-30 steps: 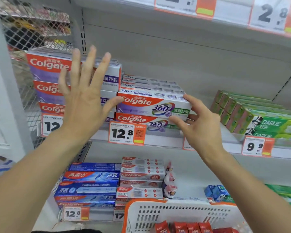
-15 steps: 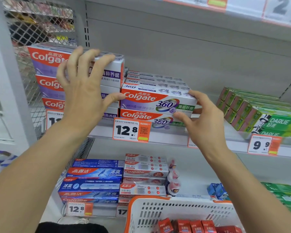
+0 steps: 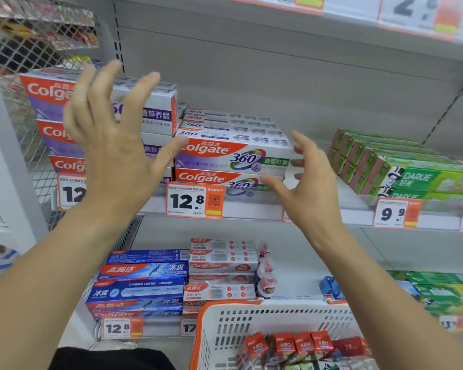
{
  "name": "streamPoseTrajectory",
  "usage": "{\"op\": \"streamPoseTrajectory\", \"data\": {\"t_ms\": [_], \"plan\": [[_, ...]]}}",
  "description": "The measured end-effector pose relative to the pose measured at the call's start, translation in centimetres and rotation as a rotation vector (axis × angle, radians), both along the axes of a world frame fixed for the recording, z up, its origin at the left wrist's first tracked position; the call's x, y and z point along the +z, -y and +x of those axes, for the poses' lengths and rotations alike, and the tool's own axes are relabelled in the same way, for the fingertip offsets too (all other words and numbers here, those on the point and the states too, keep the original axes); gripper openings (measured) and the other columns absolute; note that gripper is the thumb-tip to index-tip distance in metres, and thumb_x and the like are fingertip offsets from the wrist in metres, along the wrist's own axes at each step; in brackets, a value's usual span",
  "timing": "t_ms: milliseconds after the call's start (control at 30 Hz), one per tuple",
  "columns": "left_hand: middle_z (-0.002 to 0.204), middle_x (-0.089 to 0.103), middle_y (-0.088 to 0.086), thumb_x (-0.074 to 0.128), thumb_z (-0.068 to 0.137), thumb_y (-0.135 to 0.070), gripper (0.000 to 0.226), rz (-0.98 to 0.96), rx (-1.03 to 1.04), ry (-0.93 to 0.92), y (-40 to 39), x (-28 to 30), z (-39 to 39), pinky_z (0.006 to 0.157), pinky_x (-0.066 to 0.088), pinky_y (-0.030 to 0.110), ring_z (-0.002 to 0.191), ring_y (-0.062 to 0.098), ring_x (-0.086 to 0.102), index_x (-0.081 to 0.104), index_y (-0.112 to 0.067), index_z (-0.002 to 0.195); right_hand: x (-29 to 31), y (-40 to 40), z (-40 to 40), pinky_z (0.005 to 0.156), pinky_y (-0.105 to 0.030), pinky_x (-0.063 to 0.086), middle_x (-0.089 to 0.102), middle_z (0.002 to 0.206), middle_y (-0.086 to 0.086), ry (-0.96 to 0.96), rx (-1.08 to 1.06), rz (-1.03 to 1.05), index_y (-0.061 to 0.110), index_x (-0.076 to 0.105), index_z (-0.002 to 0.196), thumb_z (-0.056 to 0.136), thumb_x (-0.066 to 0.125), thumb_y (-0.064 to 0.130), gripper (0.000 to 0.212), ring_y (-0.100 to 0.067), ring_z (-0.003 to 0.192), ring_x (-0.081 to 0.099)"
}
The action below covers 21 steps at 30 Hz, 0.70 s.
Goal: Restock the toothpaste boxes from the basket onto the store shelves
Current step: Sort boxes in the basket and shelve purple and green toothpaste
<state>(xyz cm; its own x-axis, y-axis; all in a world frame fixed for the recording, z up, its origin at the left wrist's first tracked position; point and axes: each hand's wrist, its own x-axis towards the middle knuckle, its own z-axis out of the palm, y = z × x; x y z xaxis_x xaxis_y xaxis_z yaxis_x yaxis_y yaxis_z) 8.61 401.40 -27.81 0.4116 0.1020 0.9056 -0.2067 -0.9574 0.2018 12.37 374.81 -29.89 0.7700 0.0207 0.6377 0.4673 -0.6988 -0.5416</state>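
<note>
Toothpaste boxes (image 3: pixel 235 156) of the purple Colgate 360 kind lie stacked on the middle shelf (image 3: pixel 251 212), long axis running left to right along the shelf edge, printed faces toward us; a taller stack (image 3: pixel 155 116) of the same brand stands touching them on the left. Below, at the bottom of the view, we see the white basket (image 3: pixel 251 324) with an orange rim, holding red boxes (image 3: pixel 302 345) on end, not yet shelved. Both of our hands are raised in front of the shelf, empty. Our left hand (image 3: pixel 112 145) hovers before the taller stack, fingers (image 3: pixel 139 94) spread and lightly bent, gripping nothing. Our right hand (image 3: pixel 313 188) is nearer the lower stack, its spread fingers just off the boxes' right end, also holding nothing. We judge the next reach leads downward and toward us, to the basket, which lies closer to the right arm.
</note>
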Motion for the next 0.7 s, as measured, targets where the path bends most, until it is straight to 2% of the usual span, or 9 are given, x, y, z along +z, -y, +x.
{"op": "streamPoseTrajectory", "data": {"t_ms": [100, 167, 233, 300, 367, 467, 567, 667, 700], "plan": [[0.125, 0.055, 0.023, 0.066, 0.096, -0.033, 0.04, 0.004, -0.25, 0.11, 2.8, -0.3, -1.2, 0.105, 0.036, 0.041, 0.12, 0.033, 0.047, 0.059, -0.004, 0.122, -0.8, 1.6, -2.0, 0.079, -0.03, 0.053, 0.055, 0.115, 0.003, 0.157, -0.009, 0.063, 0.017, 0.053, 0.132, 0.083, 0.08, 0.023, 0.057, -0.01, 0.096, 0.059], [0.101, 0.062, 0.014, 0.064, 0.097, -0.024, 0.023, 0.002, -0.434, 0.011, 5.3, -1.0, -1.6, 0.086, 0.046, 0.042, 0.093, 0.027, 0.057, 0.065, -0.002, 0.104, -2.2, 3.4, -3.6, 0.073, -0.031, 0.054, 0.061, 0.103, -0.001, 0.211, 0.013, 0.101, 0.013, 0.06, 0.116, 0.084, 0.077, 0.012, 0.037, -0.013, 0.087, 0.063], [0.083, 0.063, 0.0, 0.063, 0.096, -0.024, 0.016, 0.048, -0.554, -0.166, 8.2, -2.6, -1.7, 0.075, 0.047, 0.042, 0.074, 0.021, 0.058, 0.065, -0.009, 0.089, -4.1, 5.7, -5.3, 0.068, -0.028, 0.054, 0.066, 0.087, 0.001, 0.133, 0.015, 0.115, 0.015, 0.065, 0.1, 0.085, 0.076, 0.01, 0.019, -0.012, 0.074, 0.065], [0.075, 0.059, -0.008, 0.061, 0.094, -0.027, 0.017, 0.132, -0.656, -0.365, 11.6, -4.7, -1.7, 0.069, 0.048, 0.039, 0.067, 0.017, 0.056, 0.063, -0.015, 0.082, -6.8, 8.4, -6.8, 0.065, -0.023, 0.053, 0.069, 0.074, 0.009, -0.067, -0.031, 0.097, 0.021, 0.067, 0.086, 0.085, 0.076, 0.013, 0.012, -0.009, 0.066, 0.064], [0.075, 0.054, -0.01, 0.059, 0.093, -0.03, 0.017, 0.257, -0.732, -0.597, 15.3, -6.9, -1.7, 0.066, 0.049, 0.036, 0.069, 0.018, 0.055, 0.058, -0.021, 0.08, -9.8, 11.5, -8.3, 0.061, -0.017, 0.05, 0.068, 0.069, 0.01, -0.305, -0.086, 0.068, 0.023, 0.067, 0.079, 0.084, 0.076, 0.017, 0.012, -0.008, 0.064, 0.064], [0.088, 0.063, -0.004, 0.056, 0.096, -0.033, 0.014, 0.451, -0.777, -0.933, 21.3, -10.7, -2.1, 0.073, 0.047, 0.037, 0.086, 0.023, 0.06, 0.053, -0.026, 0.083, -14.1, 16.2, -10.0, 0.06, -0.014, 0.046, 0.069, 0.07, 0.006, -0.56, -0.132, -0.027, 0.019, 0.069, 0.08, 0.086, 0.074, 0.023, 0.009, -0.006, 0.064, 0.063], [0.101, 0.067, 0.001, 0.055, 0.095, -0.03, 0.01, 0.558, -0.815, -1.138, 26.6, -15.6, -2.8, 0.079, 0.05, 0.037, 0.095, 0.025, 0.061, 0.059, -0.023, 0.091, -18.9, 20.6, -11.0, 0.072, -0.028, 0.052, 0.072, 0.079, 0.003, -0.846, -0.163, -0.135, 0.02, 0.069, 0.082, 0.085, 0.072, 0.033, 0.014, -0.013, 0.075, 0.066], [0.106, 0.064, 0.005, 0.055, 0.095, -0.028, 0.013, 0.546, -0.809, -1.289, 29.8, -21.4, -3.3, 0.083, 0.048, 0.037, 0.099, 0.027, 0.059, 0.06, -0.017, 0.099, -24.6, 24.3, -11.8, 0.087, -0.034, 0.053, 0.073, 0.095, 0.001, -1.154, -0.205, -0.258, 0.025, 0.067, 0.088, 0.069, 0.067, 0.06, 0.039, -0.018, 0.093, 0.066], [0.106, 0.062, 0.005, 0.054, 0.095, -0.027, 0.014, 0.524, -0.802, -1.336, 30.5, -23.5, -3.5, 0.085, 0.047, 0.038, 0.099, 0.027, 0.057, 0.058, -0.015, 0.101, -26.4, 25.2, -12.4, 0.094, -0.035, 0.051, 0.072, 0.101, -0.002, -1.211, -0.215, -0.276, 0.026, 0.065, 0.093, 0.068, 0.069, 0.06, 0.042, -0.021, 0.1, 0.065]]}}
